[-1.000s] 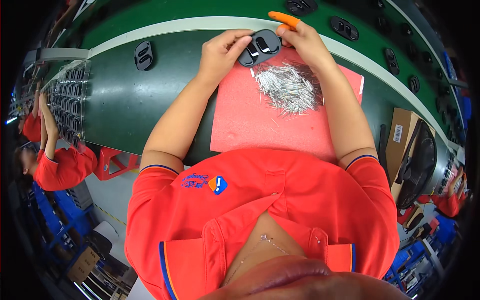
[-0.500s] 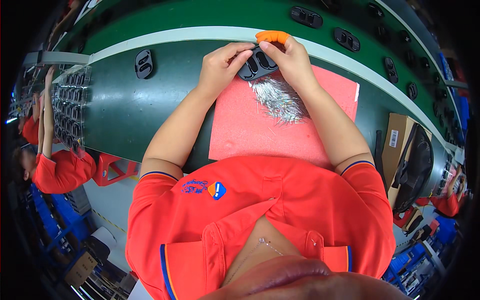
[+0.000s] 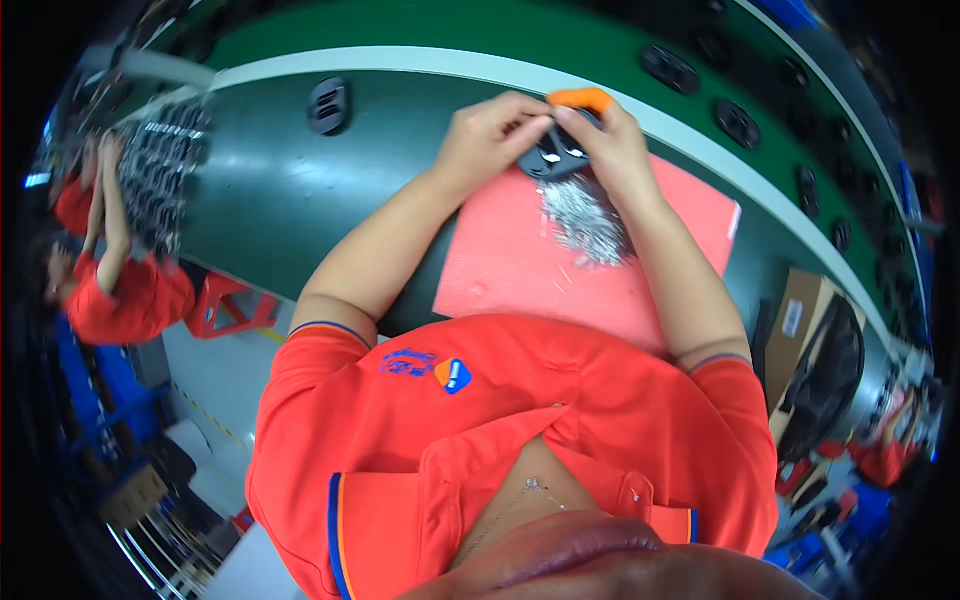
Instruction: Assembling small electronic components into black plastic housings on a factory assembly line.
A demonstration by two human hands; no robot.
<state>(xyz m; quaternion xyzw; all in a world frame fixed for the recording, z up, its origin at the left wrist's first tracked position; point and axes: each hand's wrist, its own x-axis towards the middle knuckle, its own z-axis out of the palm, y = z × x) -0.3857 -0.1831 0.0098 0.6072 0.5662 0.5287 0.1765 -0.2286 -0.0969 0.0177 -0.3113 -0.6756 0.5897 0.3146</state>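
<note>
A black oval plastic case part with two long slots is held over the far edge of a pink foam sheet. My left hand grips its far left side, thumb and fingers closed together. From the other side, my right hand is closed on the part, an orange cover on one finger. Both sets of fingertips meet at the part's far edge and hide it; whether a small piece is pinched there I cannot make out. Just nearer lies a pile of thin silvery metal pins on the foam.
Another black case part lies on the dark green table to the left. Trays of black parts stand at its far left end. Beyond a white rail, a green belt carries several parts. A cardboard box stands at right.
The whole view has swung, so table, foam and hands appear shifted right. My left fingertips have come in closer to my right thumb over the part's far edge. Both hands still hold the part.
</note>
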